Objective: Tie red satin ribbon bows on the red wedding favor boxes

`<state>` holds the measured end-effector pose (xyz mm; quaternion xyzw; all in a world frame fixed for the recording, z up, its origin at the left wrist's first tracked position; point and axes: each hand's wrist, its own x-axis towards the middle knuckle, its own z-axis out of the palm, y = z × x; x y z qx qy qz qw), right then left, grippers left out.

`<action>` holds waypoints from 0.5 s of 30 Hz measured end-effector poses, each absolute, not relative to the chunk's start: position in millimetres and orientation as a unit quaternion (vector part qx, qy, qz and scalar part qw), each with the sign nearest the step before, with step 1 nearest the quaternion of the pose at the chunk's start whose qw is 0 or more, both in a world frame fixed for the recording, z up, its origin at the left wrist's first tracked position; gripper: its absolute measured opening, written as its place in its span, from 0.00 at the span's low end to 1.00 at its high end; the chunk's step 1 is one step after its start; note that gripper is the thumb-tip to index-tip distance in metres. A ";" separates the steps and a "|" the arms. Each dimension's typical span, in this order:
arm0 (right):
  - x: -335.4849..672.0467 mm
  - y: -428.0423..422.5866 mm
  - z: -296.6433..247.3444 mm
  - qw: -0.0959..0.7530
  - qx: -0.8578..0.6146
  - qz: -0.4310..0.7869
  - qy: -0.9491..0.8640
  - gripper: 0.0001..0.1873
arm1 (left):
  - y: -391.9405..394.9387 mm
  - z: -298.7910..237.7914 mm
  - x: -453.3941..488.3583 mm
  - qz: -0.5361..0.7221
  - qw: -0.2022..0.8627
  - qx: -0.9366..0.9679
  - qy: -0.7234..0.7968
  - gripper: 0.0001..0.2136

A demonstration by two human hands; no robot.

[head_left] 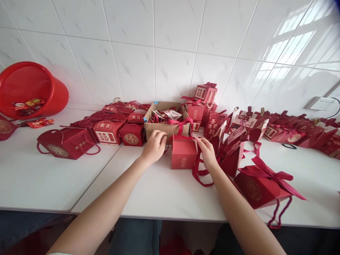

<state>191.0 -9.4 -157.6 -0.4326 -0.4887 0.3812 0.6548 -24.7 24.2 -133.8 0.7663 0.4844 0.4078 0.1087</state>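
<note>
A small red gift box (182, 153) stands on the white table (159, 193) in front of me. My left hand (154, 146) rests at the box's left top corner, fingers curled against it and the cardboard box (156, 128) behind. My right hand (207, 153) pinches the box's right top edge, where a dark red ribbon (199, 174) hangs down in a loop onto the table.
Many red gift boxes and bags crowd the back of the table along the tiled wall. A tipped red bucket (29, 88) lies far left. A red bag with ribbon (261, 186) lies right of my arm. A black hair tie (289, 146) sits further right.
</note>
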 end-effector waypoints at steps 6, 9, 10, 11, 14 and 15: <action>190.6 -12.0 -155.3 0.655 -0.412 0.433 -0.463 0.20 | 20.6 -137.6 -14.3 0.473 0.252 0.735 0.414 0.12; 191.1 -11.5 -154.4 0.657 -0.394 0.460 -0.449 0.20 | 21.2 -140.2 -10.6 0.482 0.352 0.688 0.413 0.16; 191.3 -11.3 -154.0 0.658 -0.388 0.468 -0.444 0.20 | 21.9 -140.8 -9.8 0.481 0.385 0.673 0.408 0.17; 191.4 -11.1 -153.4 0.659 -0.382 0.476 -0.439 0.20 | 22.8 -141.3 -9.3 0.480 0.416 0.659 0.403 0.17; 191.6 -11.0 -151.4 0.662 -0.368 0.496 -0.425 0.20 | 25.7 -141.1 -10.2 0.473 0.485 0.625 0.389 0.17; 191.6 -11.0 -150.9 0.663 -0.364 0.501 -0.420 0.20 | 26.3 -140.4 -11.2 0.469 0.502 0.616 0.386 0.17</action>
